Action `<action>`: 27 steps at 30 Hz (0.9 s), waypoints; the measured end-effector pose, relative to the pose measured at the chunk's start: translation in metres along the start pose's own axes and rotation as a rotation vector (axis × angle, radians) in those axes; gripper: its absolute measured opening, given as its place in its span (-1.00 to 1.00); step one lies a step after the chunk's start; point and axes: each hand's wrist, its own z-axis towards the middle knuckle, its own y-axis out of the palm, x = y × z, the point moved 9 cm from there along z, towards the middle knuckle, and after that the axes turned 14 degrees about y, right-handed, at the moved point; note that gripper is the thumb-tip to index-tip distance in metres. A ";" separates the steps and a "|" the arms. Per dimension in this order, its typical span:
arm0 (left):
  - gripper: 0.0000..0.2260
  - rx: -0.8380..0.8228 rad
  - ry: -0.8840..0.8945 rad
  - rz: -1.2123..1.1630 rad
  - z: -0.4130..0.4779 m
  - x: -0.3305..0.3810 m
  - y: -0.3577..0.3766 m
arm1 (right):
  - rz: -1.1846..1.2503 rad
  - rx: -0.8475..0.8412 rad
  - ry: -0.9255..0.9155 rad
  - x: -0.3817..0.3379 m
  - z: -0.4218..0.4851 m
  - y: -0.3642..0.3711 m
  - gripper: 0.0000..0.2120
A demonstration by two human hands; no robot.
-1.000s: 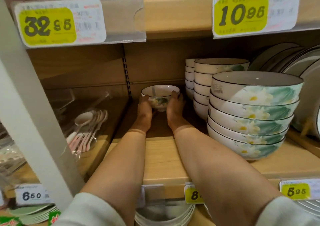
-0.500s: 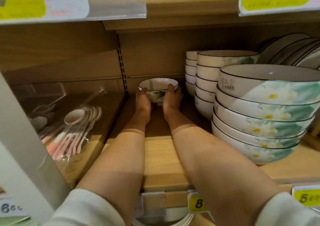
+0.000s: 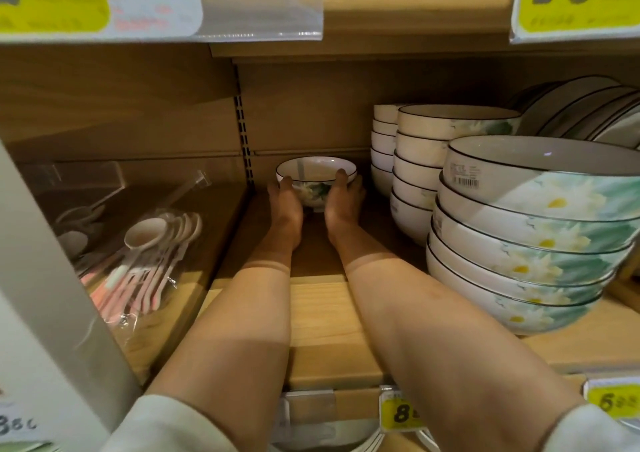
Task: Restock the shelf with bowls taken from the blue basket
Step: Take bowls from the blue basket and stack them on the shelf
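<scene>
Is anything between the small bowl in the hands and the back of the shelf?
Nothing visible. The left hand and right hand hold the small bowl by its sides, deep in the shelf near the back panel. The stacked bowls stand to its right, beside the gap, not in it.

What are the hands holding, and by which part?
A small flowered bowl, held by its opposite sides: left hand on the left wall, right hand on the right.
</scene>
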 end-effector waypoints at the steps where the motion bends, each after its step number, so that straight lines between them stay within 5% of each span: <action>1: -0.54 0.013 0.010 0.015 0.000 0.001 -0.001 | -0.003 -0.005 0.012 0.000 -0.001 -0.001 -0.43; 14: -0.55 0.094 0.038 0.295 -0.101 0.061 -0.042 | -0.046 -0.071 0.087 0.003 -0.097 -0.056 -0.49; 20: -0.61 0.104 -0.038 0.209 -0.197 0.098 -0.071 | -0.066 -0.181 0.048 0.004 -0.178 -0.099 -0.66; 27: -0.69 0.031 0.115 0.095 -0.330 0.155 -0.094 | 0.066 -0.432 0.032 0.011 -0.277 -0.146 -0.85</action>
